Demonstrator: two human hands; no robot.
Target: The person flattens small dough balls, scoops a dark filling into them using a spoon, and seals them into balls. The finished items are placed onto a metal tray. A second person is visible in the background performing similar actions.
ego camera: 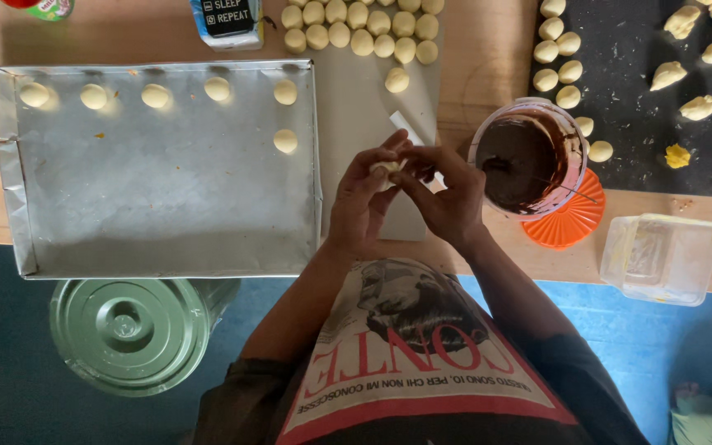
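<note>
My left hand (pixel 362 198) and my right hand (pixel 449 191) meet above the wooden table, both pinching one small pale dough piece (pixel 386 169) between the fingertips. To the left lies a metal baking tray (pixel 166 206) with several pale dough balls (pixel 217 88) set along its far edge and one (pixel 285 141) below the row's right end. Just right of my hands stands a plastic tub of dark brown filling (pixel 523 156) on an orange lid (pixel 574 221).
More dough balls (pixel 362 29) sit in rows on grey paper at the back. A black sheet (pixel 644 107) at right carries balls and shaped pieces. A clear lidded plastic box (pixel 661 257) stands at the table's near right edge. A round green metal lid (pixel 129 334) lies below the tray.
</note>
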